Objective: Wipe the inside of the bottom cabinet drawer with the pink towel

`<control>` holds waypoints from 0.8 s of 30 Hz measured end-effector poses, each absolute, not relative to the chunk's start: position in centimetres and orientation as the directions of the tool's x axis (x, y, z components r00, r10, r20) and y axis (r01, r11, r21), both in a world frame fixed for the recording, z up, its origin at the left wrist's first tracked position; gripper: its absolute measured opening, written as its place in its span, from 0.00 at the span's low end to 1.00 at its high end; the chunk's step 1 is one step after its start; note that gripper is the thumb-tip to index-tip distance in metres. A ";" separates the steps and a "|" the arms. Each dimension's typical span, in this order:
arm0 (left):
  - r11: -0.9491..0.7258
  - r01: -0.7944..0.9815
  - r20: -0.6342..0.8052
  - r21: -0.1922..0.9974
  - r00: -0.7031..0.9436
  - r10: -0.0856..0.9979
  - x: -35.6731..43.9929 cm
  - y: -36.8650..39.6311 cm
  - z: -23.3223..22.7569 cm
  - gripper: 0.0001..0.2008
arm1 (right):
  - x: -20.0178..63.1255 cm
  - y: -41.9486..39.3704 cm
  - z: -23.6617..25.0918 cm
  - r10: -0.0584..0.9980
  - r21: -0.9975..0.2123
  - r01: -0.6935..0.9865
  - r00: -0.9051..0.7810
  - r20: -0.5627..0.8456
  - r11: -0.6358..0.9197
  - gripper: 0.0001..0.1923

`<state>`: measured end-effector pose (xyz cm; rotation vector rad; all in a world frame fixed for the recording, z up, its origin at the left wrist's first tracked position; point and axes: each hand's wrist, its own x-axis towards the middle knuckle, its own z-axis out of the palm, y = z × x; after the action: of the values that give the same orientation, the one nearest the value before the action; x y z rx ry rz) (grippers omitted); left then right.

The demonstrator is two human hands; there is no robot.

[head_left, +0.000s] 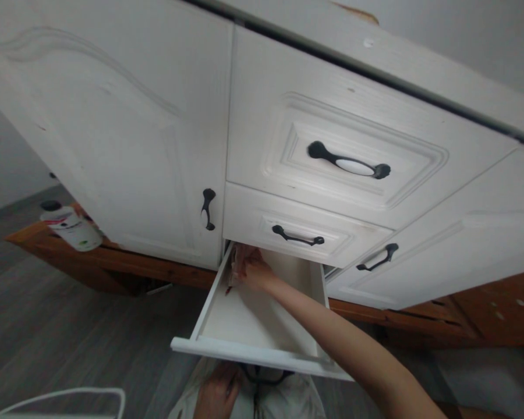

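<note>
A white bottle [85, 236] with a black cap [50, 205]; the left hand [218, 391], its grip not discernible, below the open, smooth white drawer [262, 352]; a crumpled pale cloth [237, 265] against the drawer's left wall [212, 297]; the right hand [254, 270], fingers bunched around the cloth; a curved dark handle [388, 254].

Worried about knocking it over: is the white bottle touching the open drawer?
Apart: the head view shows wooden base and floor between bottle and open drawer.
</note>
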<state>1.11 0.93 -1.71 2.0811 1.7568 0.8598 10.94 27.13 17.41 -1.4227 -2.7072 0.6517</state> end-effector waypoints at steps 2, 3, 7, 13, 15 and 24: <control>-0.234 0.803 0.295 0.548 0.077 0.952 1.2 1.0 -2.2 0.10 | 13.0 27.8 16.6 0.690 -0.355 0.698 -0.703 -0.175 0.622 0.36; -0.241 0.808 0.308 0.538 0.078 0.948 1.2 1.0 -2.4 0.10 | 13.8 28.2 16.1 0.636 -0.340 0.652 -0.752 -0.174 0.678 0.39; -0.243 0.821 0.317 0.516 0.080 0.945 1.5 0.9 -3.0 0.10 | 14.9 29.0 12.9 0.531 -0.168 0.543 -0.840 -0.111 0.823 0.49; -0.169 0.822 0.282 0.544 0.011 0.959 2.2 0.8 -2.7 0.12 | 12.5 28.7 10.0 0.699 -0.003 0.699 -0.715 0.010 0.715 0.42; -0.172 0.816 0.277 0.551 0.016 0.961 2.3 0.9 -2.4 0.12 | 11.4 28.8 10.0 0.751 0.034 0.752 -0.659 0.038 0.658 0.33; -0.163 0.810 0.255 0.564 0.017 0.967 2.1 1.1 -1.9 0.11 | 9.6 28.5 12.9 0.789 0.127 0.782 -0.614 -0.002 0.610 0.27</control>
<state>2.14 1.08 -1.86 2.0360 1.8394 0.8718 9.59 28.52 12.88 -1.4024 -2.8704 -0.1817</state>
